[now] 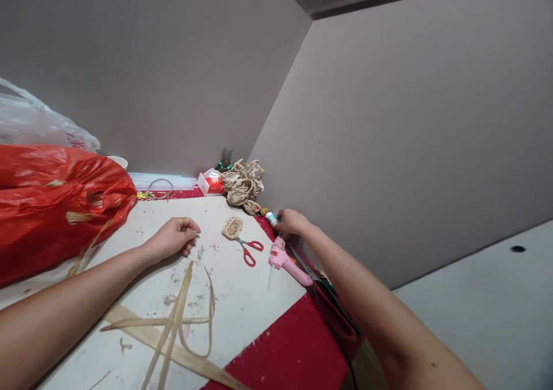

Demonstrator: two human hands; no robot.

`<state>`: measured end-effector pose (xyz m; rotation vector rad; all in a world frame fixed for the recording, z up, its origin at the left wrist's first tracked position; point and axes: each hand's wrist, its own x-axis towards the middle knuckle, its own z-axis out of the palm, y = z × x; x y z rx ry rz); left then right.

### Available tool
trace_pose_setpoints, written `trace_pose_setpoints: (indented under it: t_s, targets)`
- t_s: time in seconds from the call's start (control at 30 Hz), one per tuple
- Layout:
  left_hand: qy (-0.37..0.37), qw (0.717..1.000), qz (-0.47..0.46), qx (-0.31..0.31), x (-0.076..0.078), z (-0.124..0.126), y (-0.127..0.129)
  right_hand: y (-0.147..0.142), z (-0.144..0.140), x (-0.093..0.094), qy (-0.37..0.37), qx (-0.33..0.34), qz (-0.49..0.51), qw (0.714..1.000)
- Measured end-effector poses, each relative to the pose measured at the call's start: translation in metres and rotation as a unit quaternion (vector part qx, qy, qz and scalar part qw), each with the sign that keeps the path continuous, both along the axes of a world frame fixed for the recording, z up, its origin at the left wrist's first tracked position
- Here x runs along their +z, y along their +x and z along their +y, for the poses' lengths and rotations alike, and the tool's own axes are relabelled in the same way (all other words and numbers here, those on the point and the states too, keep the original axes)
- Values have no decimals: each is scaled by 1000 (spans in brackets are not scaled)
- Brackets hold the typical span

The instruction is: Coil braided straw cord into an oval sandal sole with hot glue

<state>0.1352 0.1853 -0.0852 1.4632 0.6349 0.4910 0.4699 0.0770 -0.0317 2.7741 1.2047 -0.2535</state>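
Observation:
My left hand [173, 239] rests over the white board with its fingers loosely curled and partly apart; nothing shows in them. At the board's right edge, my right hand [291, 222] reaches down beside a small white-and-teal tube [271, 219]. Its fingers are bent, and their tips are hidden, so what they grip cannot be made out. Just below it lies a pink glue gun [287, 263]. Between my hands are a small coiled oval of braided fibre [233, 227] and red-handled scissors [250, 250], whose blades are under the oval. Flat tan fibre strips [175, 326] cross in front.
A red plastic bag [56, 205] fills the left side. Along the back wall are clear glue sticks [162, 181], a red-and-white box [210, 182], green-handled pliers [225, 161] and a bundle of braided cord [242, 182]. Grey partitions [389, 136] rise behind and to the right.

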Motion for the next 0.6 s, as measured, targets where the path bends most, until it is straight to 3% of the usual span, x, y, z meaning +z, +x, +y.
trace_pose_setpoints:
  t_s: [0.17, 0.27, 0.37, 0.43, 0.57, 0.6]
  targets:
    - [-4, 1000, -7, -1, -1, 0, 0, 0, -10, 28, 126, -35, 73, 989]
    - [-2, 1000, -3, 1, 2, -1, -1, -14, -22, 52, 237, -26, 155, 959]
    - [0, 1000, 6, 3, 9, -6, 0, -51, -33, 65, 335, 22, 285, 898]
    - [-10, 1000, -4, -10, 16, -13, 0, -86, -39, 63, 374, 50, 370, 849]
    - [-94, 988, -85, -93, 30, -28, -2, -156, -43, 36, 377, 66, 502, 776]
    - [-114, 982, -103, -115, 33, -31, -3, -169, -42, 27, 371, 61, 579, 724]
